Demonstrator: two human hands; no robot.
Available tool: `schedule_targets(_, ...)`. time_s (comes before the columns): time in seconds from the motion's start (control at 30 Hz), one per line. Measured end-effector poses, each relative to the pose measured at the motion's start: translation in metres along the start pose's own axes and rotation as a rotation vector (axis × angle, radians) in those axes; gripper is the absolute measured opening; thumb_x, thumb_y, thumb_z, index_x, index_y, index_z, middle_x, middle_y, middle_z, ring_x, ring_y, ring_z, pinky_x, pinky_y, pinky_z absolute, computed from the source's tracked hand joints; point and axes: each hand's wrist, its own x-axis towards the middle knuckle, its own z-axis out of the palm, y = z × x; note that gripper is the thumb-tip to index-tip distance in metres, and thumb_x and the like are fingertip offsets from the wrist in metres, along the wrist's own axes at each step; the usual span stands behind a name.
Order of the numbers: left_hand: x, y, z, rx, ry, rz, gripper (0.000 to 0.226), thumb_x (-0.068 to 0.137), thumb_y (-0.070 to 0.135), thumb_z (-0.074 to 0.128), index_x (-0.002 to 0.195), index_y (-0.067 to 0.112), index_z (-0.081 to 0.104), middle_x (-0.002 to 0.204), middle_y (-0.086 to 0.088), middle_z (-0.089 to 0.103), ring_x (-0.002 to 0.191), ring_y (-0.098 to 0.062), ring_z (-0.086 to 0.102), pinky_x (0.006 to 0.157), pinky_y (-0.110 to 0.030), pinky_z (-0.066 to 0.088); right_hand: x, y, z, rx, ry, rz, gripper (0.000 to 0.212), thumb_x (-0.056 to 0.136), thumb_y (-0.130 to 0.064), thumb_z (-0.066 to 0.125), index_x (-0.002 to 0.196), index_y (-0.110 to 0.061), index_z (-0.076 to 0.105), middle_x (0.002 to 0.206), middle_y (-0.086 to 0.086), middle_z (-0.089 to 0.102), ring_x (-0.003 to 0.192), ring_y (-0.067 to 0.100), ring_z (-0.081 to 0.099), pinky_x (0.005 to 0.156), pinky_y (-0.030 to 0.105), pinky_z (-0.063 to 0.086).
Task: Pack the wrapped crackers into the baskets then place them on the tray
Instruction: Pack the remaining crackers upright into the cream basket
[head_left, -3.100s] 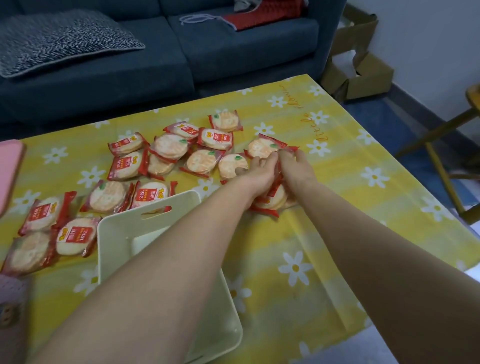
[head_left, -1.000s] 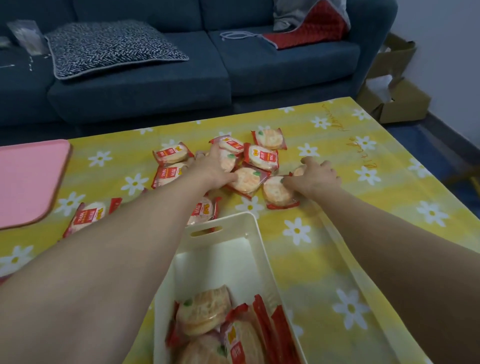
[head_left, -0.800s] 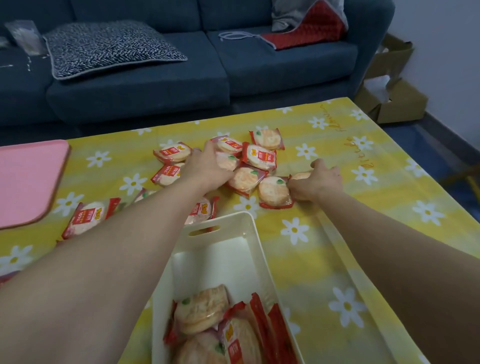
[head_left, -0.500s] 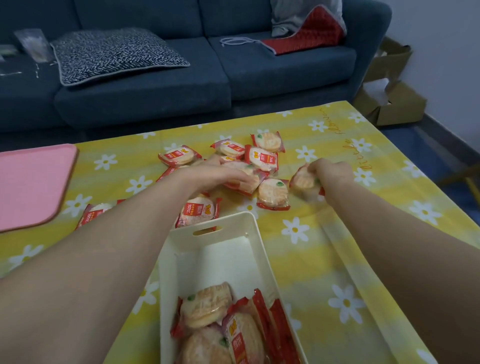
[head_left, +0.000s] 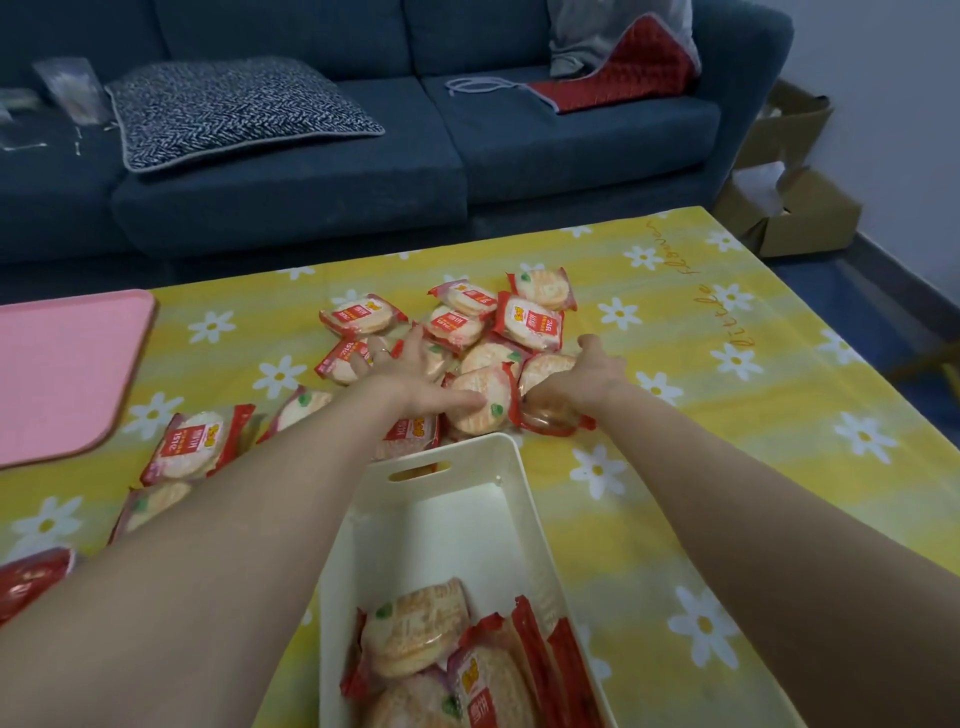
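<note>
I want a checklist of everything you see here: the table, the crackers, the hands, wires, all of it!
Surface: table under a yellow daisy cloth.
Job's things: white basket partly filled with wrapped crackers; cracker pile loose beyond it, more packs at left; pink tray at left, nothing on it.
Clutter: nothing seen on the table.
Hands: left hand spread over the pile, thumb on a pack; right hand curled round a pack.
Cables: white cord on the sofa.
Surroundings: blue sofa, patterned cushion, red blanket, cardboard boxes.
</note>
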Motion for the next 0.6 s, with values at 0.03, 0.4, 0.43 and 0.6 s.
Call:
schedule_targets(0.03, -0.001, 0.001, 0.001, 0.018, 0.008, 0.007, 0.135, 0.061, 0.087, 0.068, 0.159, 0.04, -0.012, 0.168, -0.014, -0.017, 0.152, -0.044, -0.016, 0.121, -0.062, 0.008, 0.001, 0.002, -0.003, 0.034, -0.036, 0.011, 0.106, 0.066, -0.027, 0.088, 0.151, -0.019, 0.024, 0.139, 0.014, 0.038, 0.123, 0.033, 0.053, 0.1, 0.04, 0.05)
schedule_targets(0.4, -0.003, -0.008, -0.01, 0.004, 0.058, 0.077, 0.089, 0.073, 0.076, 0.069, 0.147, 0.038, 0.037, 0.166, -0.017, -0.001, 0.151, -0.045, 0.0, 0.119, -0.058, 0.022, 0.003, 0.007, -0.053, 0.37, -0.158, 0.069, 0.054, 0.06, -0.003, 0.086, 0.109, 0.004, 0.064, 0.098, 0.017, 0.066, 0.077, 0.029, 0.064, 0.058, 0.034, 0.055)
schedule_targets(0.43, -0.004, -0.01, -0.013, -0.012, 0.064, 0.084, 0.068, 0.079, 0.072, 0.066, 0.135, 0.038, 0.045, 0.164, -0.019, 0.005, 0.149, -0.046, 0.005, 0.118, -0.056, 0.023, 0.006, 0.005, -0.06, 0.381, -0.125, 0.057, 0.047, 0.066, -0.002, 0.083, 0.109, 0.003, 0.063, 0.095, 0.016, 0.063, 0.071, 0.027, 0.059, 0.051, 0.031, 0.049)
schedule_targets(0.6, 0.005, -0.022, -0.025, -0.362, 0.087, 0.213, 0.023, 0.103, 0.052, 0.042, 0.115, 0.034, 0.05, 0.127, -0.003, 0.054, 0.12, -0.033, 0.049, 0.103, -0.045, 0.041, 0.029, -0.002, -0.081, 0.717, -0.121, 0.034, 0.055, 0.07, -0.007, 0.078, 0.121, 0.001, 0.061, 0.114, 0.017, 0.072, 0.091, 0.028, 0.073, 0.079, 0.039, 0.058)
